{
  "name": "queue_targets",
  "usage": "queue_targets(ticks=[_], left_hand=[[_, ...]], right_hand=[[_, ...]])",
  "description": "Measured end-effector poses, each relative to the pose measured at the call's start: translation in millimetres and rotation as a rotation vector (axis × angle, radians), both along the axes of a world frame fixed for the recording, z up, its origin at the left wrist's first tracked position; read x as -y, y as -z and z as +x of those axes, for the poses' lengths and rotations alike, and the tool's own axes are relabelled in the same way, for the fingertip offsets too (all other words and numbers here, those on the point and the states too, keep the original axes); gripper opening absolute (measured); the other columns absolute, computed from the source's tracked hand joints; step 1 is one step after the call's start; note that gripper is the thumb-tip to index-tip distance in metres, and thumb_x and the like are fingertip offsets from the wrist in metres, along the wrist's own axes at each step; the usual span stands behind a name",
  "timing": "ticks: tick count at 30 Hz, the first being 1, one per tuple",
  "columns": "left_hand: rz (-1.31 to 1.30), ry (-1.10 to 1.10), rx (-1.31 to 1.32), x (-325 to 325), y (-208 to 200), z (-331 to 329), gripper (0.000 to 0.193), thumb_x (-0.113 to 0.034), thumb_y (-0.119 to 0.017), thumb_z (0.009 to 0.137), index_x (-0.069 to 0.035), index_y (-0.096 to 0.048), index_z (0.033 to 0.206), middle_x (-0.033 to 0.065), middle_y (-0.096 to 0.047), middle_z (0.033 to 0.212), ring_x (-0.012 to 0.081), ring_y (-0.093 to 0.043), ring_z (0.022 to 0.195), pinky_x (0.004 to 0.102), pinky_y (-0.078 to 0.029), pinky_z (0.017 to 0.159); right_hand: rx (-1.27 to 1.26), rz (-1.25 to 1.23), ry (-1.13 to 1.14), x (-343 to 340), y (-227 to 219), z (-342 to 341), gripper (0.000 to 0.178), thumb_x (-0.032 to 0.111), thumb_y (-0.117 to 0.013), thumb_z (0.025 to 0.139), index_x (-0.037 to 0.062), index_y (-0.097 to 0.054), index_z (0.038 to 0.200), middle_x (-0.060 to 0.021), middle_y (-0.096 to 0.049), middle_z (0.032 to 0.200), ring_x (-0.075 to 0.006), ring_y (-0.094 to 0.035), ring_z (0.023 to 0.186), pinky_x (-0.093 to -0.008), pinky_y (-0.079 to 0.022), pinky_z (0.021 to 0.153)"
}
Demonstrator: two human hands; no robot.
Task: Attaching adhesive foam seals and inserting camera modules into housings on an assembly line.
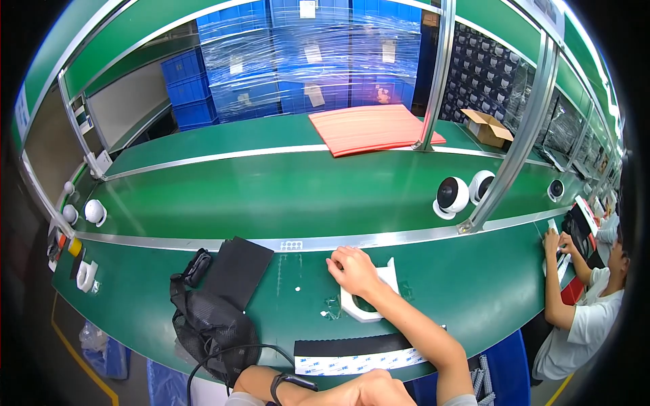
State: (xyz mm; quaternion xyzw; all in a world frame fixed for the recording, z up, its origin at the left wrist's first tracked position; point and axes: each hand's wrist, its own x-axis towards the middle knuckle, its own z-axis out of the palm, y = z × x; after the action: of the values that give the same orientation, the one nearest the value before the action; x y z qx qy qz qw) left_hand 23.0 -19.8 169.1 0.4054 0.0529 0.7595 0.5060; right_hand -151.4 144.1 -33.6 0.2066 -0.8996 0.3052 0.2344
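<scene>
My right hand (pixel 353 272) is on the table with its fingers curled, over the upper left part of a white ring-shaped part (pixel 364 315). Whatever its fingers may hold is hidden. My left hand (pixel 379 391) is low at the bottom edge, its fingers out of sight; a dark band (pixel 294 381) circles that wrist. Just beyond it lies a black strip (pixel 349 345) along a white printed backing strip (pixel 359 363). Clear film scraps (pixel 332 306) and a small white bit (pixel 297 289) lie left of the ring-shaped part.
A black mesh bag (pixel 213 318) and black sheet (pixel 238 272) lie to the left. White round cameras (pixel 451 195) stand on the green belt (pixel 284 196) behind a metal rail. Pink foam sheets (pixel 369 127) lie farther back. At right, a co-worker (pixel 586 298) handles parts.
</scene>
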Motion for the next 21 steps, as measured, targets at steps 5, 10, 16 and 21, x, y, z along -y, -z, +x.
queue_targets(ticks=[5, 10, 16, 21], left_hand=[[0.021, 0.035, 0.041, -3, -5, 2, 0.045, -0.033, -0.092, 0.08, 0.007, -0.074, 0.092, 0.0059, -0.055, 0.067, 0.0168, -0.045, 0.053, 0.0354, -0.028, 0.05], [0.058, 0.019, 0.029, -8, -9, 1, 0.04, -0.031, -0.089, 0.079, 0.005, -0.074, 0.089, 0.0025, -0.053, 0.067, 0.0145, -0.042, 0.054, 0.0333, -0.027, 0.051], [0.083, -0.027, 0.014, -10, -11, 1, 0.039, -0.031, -0.089, 0.078, 0.004, -0.073, 0.086, 0.0001, -0.049, 0.067, 0.0133, -0.04, 0.055, 0.0323, -0.026, 0.052], [0.124, -0.038, 0.046, -10, -10, 4, 0.042, -0.034, -0.089, 0.079, 0.003, -0.071, 0.085, 0.0003, -0.047, 0.067, 0.0138, -0.039, 0.055, 0.0327, -0.026, 0.052]], right_hand=[[0.118, 0.065, 0.023, -1, -8, 3, 0.028, 0.022, -0.065, 0.097, 0.0023, -0.064, 0.077, -0.0142, -0.066, 0.082, -0.036, -0.066, 0.086, -0.0493, -0.051, 0.082], [0.112, 0.062, 0.024, -2, -8, 3, 0.029, 0.022, -0.065, 0.097, 0.0021, -0.063, 0.076, -0.0147, -0.066, 0.082, -0.0365, -0.065, 0.086, -0.0493, -0.051, 0.081], [0.11, 0.05, 0.02, -1, -8, 3, 0.029, 0.022, -0.065, 0.097, 0.0018, -0.062, 0.075, -0.0151, -0.065, 0.081, -0.0369, -0.065, 0.085, -0.0494, -0.051, 0.081], [0.113, 0.049, 0.013, 1, -9, 3, 0.03, 0.021, -0.065, 0.097, 0.0019, -0.062, 0.075, -0.0151, -0.065, 0.081, -0.0369, -0.065, 0.085, -0.0496, -0.051, 0.081]])
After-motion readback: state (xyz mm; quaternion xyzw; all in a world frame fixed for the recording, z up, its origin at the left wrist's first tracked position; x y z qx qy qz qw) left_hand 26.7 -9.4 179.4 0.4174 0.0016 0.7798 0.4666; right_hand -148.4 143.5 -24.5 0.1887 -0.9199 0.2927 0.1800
